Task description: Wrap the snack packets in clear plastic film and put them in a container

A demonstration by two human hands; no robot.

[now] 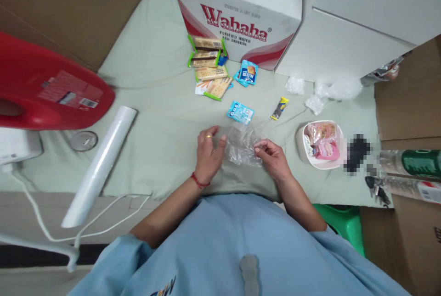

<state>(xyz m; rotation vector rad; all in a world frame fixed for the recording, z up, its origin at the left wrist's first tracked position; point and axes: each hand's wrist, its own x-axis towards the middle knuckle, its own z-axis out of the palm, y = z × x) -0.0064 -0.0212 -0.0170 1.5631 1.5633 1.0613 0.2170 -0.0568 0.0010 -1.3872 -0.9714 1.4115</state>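
A crumpled clear plastic bag (243, 147) is spread between my hands, just above the cloth-covered table. My right hand (274, 160) pinches the bag's right edge between thumb and fingers. At the bag's left side is my left hand (209, 154), its thumb apart from the fingers; whether the thumb touches the plastic is hard to make out. Just beyond the bag lies a light blue snack packet (240, 112). Farther back are several cracker packs (212, 73) with green ends, dark blue packets (248, 72) and a small yellow-and-dark wrapped bar (279, 108).
To the right stands a white tub (303, 149) holding wrapped snacks, with crumpled clear bags (324, 92) behind it. Bottles (409, 163) and keys (378, 189) lie at the right edge. A Wahaha carton (237, 20) stands behind; a plastic roll (99, 165) and red jug (62, 87) are left.
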